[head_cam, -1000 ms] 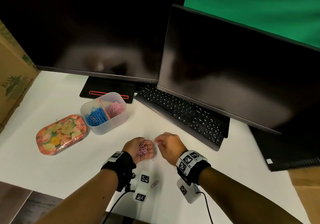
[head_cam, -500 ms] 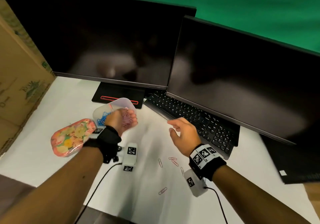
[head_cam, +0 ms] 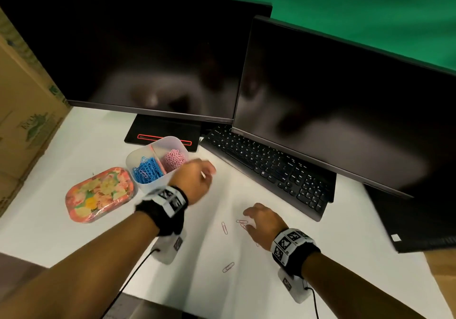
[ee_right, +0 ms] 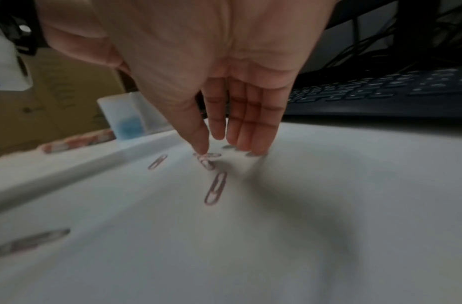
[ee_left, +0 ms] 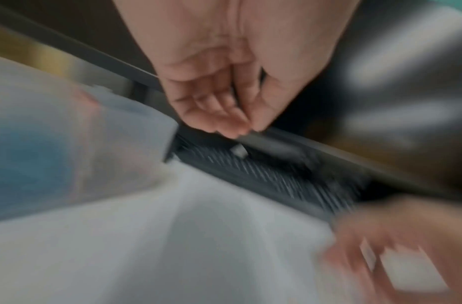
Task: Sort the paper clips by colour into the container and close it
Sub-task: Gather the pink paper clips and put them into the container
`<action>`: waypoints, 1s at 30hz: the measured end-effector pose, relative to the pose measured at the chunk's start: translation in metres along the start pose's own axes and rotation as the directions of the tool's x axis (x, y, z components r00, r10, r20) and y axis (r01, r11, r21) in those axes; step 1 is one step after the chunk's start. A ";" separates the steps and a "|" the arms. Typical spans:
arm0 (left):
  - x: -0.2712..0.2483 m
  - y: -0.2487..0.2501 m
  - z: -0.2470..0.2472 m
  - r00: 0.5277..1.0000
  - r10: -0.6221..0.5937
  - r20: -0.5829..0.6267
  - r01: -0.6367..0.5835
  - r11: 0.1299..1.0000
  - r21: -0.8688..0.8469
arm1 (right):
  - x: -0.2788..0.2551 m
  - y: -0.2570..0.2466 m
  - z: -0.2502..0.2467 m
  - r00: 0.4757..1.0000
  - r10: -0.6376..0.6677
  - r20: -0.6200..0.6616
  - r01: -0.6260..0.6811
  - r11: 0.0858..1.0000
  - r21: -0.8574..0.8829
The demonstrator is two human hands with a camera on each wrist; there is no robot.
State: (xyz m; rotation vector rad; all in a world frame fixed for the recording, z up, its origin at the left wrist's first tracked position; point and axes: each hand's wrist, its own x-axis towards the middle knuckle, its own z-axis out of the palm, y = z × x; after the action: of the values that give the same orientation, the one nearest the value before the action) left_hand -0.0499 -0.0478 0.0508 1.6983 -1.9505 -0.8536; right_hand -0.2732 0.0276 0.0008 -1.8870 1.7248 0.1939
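The translucent container [head_cam: 158, 185] holds blue clips [head_cam: 147, 170] in its left half and pink clips [head_cam: 174, 158] in its right half. Its flowered lid [head_cam: 100, 194] lies to its left. My left hand [head_cam: 207, 170] hovers just right of the container; in the left wrist view that hand [ee_left: 234, 127] is loosely cupped and empty. My right hand [head_cam: 246, 217] reaches down onto loose pink clips [head_cam: 224, 227] on the table. In the right wrist view the right hand [ee_right: 211, 144] has straight fingers, and the thumb tip touches a pink clip [ee_right: 206, 159].
A further pink clip [head_cam: 228, 267] lies nearer me, and another [ee_right: 215, 188] sits just behind my right thumb. A black keyboard [head_cam: 269, 168] and two dark monitors [head_cam: 345, 111] close off the back. A cardboard box [head_cam: 22, 111] stands at the left.
My left hand took pink clips to the container and has pulled back to its right, now empty. My right hand has dropped onto the loose clips.
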 end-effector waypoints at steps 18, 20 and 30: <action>-0.050 0.003 0.083 0.803 -0.036 0.594 -0.321 0.815 0.482 | 0.013 -0.031 -0.002 0.989 -0.009 0.145 0.048 0.964 -0.263; -0.054 0.004 0.080 0.824 -0.020 0.567 -0.266 0.869 0.417 | 0.012 -0.033 -0.002 0.989 -0.010 0.146 0.046 0.968 -0.245; -0.065 -0.014 0.075 0.811 -0.085 0.578 0.073 0.996 0.045 | 0.009 -0.020 0.004 0.989 0.065 0.135 -0.062 0.998 -0.032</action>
State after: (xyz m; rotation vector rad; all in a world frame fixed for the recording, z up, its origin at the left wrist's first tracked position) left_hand -0.0791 0.0280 -0.0079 1.6658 -2.2736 -1.5385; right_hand -0.2519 0.0221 -0.0004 -1.7959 1.6987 0.3649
